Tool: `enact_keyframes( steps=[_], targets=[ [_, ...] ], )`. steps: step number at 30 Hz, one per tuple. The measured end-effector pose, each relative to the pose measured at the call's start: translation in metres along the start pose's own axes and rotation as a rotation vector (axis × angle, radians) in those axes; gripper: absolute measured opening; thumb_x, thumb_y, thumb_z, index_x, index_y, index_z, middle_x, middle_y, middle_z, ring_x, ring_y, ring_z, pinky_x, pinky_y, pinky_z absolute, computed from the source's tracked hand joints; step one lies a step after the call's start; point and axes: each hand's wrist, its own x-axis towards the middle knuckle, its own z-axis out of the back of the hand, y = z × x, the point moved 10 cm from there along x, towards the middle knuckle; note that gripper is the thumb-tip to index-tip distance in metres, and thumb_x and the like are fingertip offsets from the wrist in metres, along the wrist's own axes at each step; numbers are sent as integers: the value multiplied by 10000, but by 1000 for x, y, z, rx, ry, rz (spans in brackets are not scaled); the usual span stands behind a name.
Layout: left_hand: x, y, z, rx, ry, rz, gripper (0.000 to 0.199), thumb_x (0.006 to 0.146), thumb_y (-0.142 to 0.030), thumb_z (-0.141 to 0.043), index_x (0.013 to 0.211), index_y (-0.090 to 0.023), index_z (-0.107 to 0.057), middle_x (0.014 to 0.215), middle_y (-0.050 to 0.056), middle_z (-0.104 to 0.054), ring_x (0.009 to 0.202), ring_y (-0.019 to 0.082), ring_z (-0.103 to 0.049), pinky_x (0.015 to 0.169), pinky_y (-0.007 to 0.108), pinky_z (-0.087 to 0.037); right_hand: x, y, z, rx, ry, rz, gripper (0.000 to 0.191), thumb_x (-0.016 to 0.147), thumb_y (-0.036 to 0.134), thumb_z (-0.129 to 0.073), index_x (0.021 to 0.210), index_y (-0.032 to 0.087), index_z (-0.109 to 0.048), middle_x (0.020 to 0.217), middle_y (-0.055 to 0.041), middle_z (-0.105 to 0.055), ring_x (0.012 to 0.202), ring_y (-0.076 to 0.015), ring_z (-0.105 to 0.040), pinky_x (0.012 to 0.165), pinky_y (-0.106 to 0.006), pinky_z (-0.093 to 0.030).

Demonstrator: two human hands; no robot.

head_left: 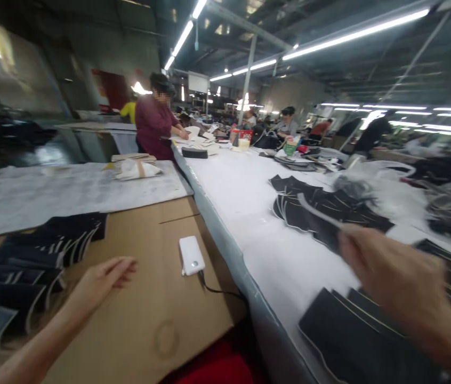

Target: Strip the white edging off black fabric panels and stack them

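Note:
My left hand [115, 273] hovers over the brown cardboard [137, 320], its fingers loosely curled and slightly apart, with nothing visible in them. Left of it, dark pieces with pale edges [49, 248] lie in an overlapping row. My right hand [397, 277], blurred, grips the end of a dark piece with a pale edge [321, 221] above the white table [225, 197]. Behind that piece are spread dark pieces [299, 186]. Below my right hand lies a stack of dark panels [349, 336], partly hidden by the hand and forearm.
A white device [191, 256] with a black cable lies on the cardboard. Clear plastic [389, 186] lies at the right. A person in maroon [153, 122] handles pale pieces [197, 140] across the table. Another person [288, 124] is farther back. Red cloth shows at the bottom.

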Motion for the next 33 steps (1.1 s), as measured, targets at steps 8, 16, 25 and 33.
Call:
enact_keyframes(
  steps=[8,16,25,33],
  targets=[
    [-121,-92,-211,-667,860,388,587,673,-509,-782,1148,-186,-660,1057,84,-723,987,239,-642,832,296,-503,-68,222,47,592,126,375,226,920,64,-429,866,156,-629,581,9,-589,479,-145,-459,453,-315,-339],
    [-191,-57,-254,-594,1120,364,419,696,-353,-773,1062,-179,-666,1023,61,-710,951,225,-619,861,293,-462,-161,168,-6,914,651,-415,337,865,247,-655,1186,220,-557,1227,-72,-622,1091,-247,-561,917,-382,-455],
    [-177,-88,-267,-43,1224,-71,336,739,-468,-638,748,-133,-653,650,-18,-528,637,131,-442,584,227,-314,-204,163,-27,1156,957,-755,174,902,177,-580,1055,260,-589,1009,14,-675,915,-194,-607,821,-325,-459],
    [-169,-102,-277,211,1422,-29,185,593,-268,-577,661,-130,-679,516,-30,-487,485,97,-390,482,204,-308,-184,170,-30,1135,909,-526,137,890,173,-613,1016,223,-592,973,0,-676,862,-174,-592,792,-295,-423]
  ],
)
